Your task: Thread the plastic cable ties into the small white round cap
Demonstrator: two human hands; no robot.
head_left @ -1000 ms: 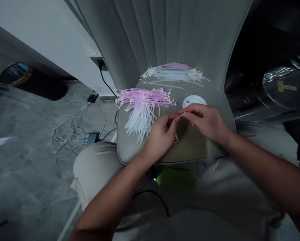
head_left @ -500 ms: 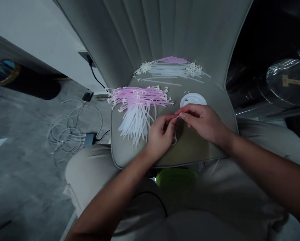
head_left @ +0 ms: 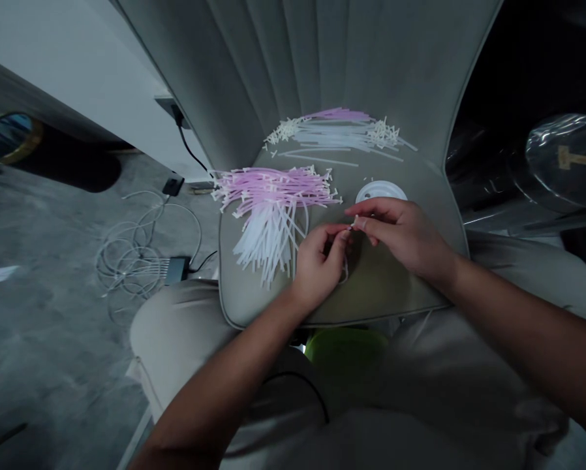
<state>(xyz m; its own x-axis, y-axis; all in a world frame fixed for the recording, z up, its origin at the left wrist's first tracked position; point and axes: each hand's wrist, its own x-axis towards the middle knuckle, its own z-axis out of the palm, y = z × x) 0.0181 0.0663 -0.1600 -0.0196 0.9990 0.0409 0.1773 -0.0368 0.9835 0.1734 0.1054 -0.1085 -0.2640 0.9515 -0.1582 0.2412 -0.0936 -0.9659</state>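
Note:
My left hand (head_left: 320,264) is closed in a pinch on a thin white tube (head_left: 344,271), which curves down below the fingers. Finger and thumb of my right hand (head_left: 405,235) pinch a tiny white connector (head_left: 356,220) against the tube's end; whether the two are joined I cannot tell. Both hands meet above a grey chair seat (head_left: 391,287). Just behind the right hand lies a round white lid (head_left: 381,189), partly covered by it. Left of my hands is a pile of pink tubes (head_left: 278,186) with white end pieces, and white tubes (head_left: 266,241) fan out below it.
Further back on the seat lie more white tubes (head_left: 332,137), with small white T-shaped pieces (head_left: 384,132) around their ends. The padded backrest (head_left: 346,59) rises behind. Coiled cables (head_left: 131,254) lie on the floor to the left, and a green container (head_left: 344,346) shows under the seat.
The whole view has shifted slightly. My right index finger has lifted a little away from the thumb, and the fingertips of both hands stay together at the small piece.

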